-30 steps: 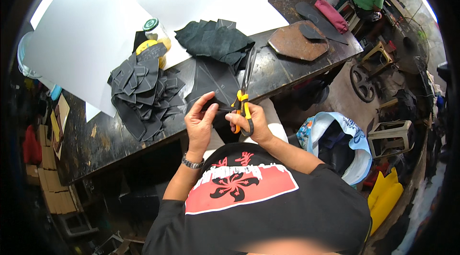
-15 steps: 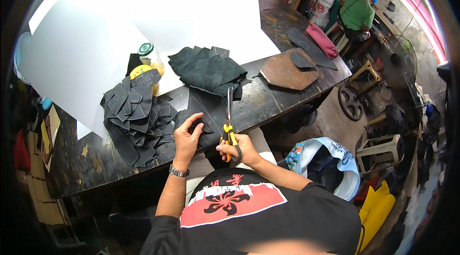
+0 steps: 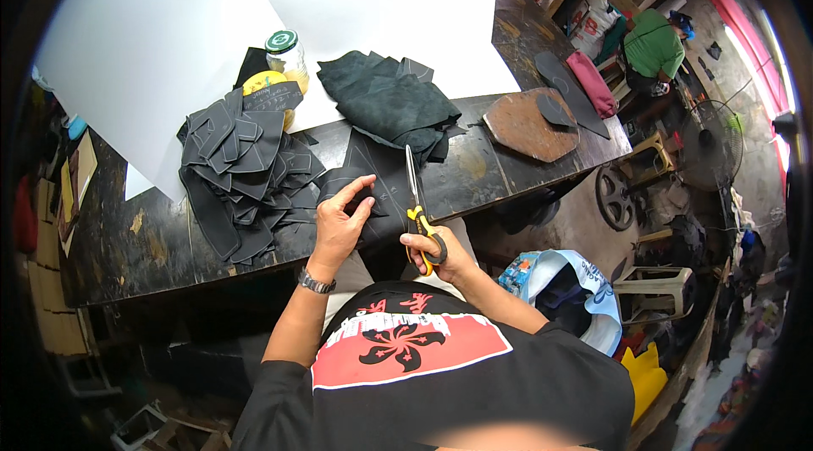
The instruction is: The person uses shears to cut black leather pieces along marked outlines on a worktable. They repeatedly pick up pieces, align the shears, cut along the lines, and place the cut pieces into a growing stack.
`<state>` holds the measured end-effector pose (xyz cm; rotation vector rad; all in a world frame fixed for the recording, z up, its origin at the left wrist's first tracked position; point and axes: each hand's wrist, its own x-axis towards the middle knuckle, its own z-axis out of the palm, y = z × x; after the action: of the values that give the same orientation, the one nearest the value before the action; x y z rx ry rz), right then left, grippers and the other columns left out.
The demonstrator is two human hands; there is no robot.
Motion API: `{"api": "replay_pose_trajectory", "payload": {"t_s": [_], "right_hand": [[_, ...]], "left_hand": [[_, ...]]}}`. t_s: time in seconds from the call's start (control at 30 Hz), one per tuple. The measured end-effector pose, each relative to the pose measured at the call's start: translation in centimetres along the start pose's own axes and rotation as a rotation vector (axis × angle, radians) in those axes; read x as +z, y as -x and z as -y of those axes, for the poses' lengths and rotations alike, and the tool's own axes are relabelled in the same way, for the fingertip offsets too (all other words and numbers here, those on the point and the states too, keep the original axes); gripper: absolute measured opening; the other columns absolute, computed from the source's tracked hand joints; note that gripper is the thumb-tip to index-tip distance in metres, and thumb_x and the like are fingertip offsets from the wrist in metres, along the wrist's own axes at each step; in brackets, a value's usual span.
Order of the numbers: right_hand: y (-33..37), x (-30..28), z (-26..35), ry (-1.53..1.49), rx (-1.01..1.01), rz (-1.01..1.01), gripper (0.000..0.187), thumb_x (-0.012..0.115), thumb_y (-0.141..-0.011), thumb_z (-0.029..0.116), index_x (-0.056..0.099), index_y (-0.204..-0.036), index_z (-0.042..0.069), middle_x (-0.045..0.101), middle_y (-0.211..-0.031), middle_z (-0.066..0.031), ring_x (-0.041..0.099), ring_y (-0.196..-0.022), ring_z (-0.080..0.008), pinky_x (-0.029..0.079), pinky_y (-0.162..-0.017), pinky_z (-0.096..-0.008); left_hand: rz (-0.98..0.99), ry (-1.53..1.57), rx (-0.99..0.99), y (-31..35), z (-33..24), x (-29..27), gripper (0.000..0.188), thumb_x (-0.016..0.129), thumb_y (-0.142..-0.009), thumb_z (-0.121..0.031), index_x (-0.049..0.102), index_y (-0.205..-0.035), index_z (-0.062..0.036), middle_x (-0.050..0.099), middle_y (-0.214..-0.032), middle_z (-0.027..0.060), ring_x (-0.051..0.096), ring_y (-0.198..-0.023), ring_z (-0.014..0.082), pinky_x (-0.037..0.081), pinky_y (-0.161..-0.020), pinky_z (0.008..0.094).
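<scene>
Yellow-and-black-handled scissors (image 3: 415, 215) are in my right hand (image 3: 445, 253), their fingers closed round the handles. The blades look nearly together, pointing away from me over a black leather-like sheet (image 3: 391, 190) with pale marked lines at the table edge. My left hand (image 3: 335, 231) is at the sheet's left side, thumb and forefinger curved about its edge; the other fingers are mostly hidden. Just beyond the blades lies a heap of dark leather (image 3: 385, 104). Left of my left hand is a pile of cut black pieces (image 3: 237, 154) with pale outlines.
A green-lidded jar (image 3: 286, 51) and a yellow round thing (image 3: 264, 83) stand behind the pile. White sheeting (image 3: 169, 53) covers the table's far side. Rightward lie a worn brown board (image 3: 525, 129) and a pink pouch (image 3: 590, 83). A blue-and-white bag (image 3: 584, 282) is beside me; a person in green (image 3: 654, 43) sits farther off.
The view has shifted, so the table things sit farther right. The scissors point a little more leftward, with the blades looking close together. Both hands keep nearly the same hold.
</scene>
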<state>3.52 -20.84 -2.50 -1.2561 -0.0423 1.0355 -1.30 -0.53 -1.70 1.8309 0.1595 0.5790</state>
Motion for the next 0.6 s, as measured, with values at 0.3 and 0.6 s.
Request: {"api": "replay_pose_trajectory", "payload": {"t_s": [0.3,0.6], "right_hand": [[1.0,0.0,0.0,0.166,-0.043,0.078,0.032,0.072,-0.088,0.033,0.061,-0.089,0.003,0.058,-0.073,-0.0015,0.058,-0.061,-0.0088,0.049,-0.054,-0.0236],[1.2,-0.1,0.0,0.343,0.008,0.135,0.031,0.070,-0.089,0.031,0.061,-0.093,0.002,0.060,-0.075,-0.0034,0.060,-0.064,-0.0106,0.049,-0.059,-0.0239]], "left_hand": [[-0.098,0.230,-0.097,-0.4,-0.5,-0.5,0.043,0.065,-0.087,0.006,0.060,-0.129,-0.0009,0.065,-0.113,0.0014,0.054,-0.077,0.0021,0.045,-0.066,0.0172],[0.076,0.187,-0.078,-1.4,-3.5,-1.7,0.046,0.065,-0.087,0.006,0.059,-0.132,-0.0023,0.064,-0.117,0.0020,0.054,-0.087,0.0008,0.046,-0.069,0.0153]]}}
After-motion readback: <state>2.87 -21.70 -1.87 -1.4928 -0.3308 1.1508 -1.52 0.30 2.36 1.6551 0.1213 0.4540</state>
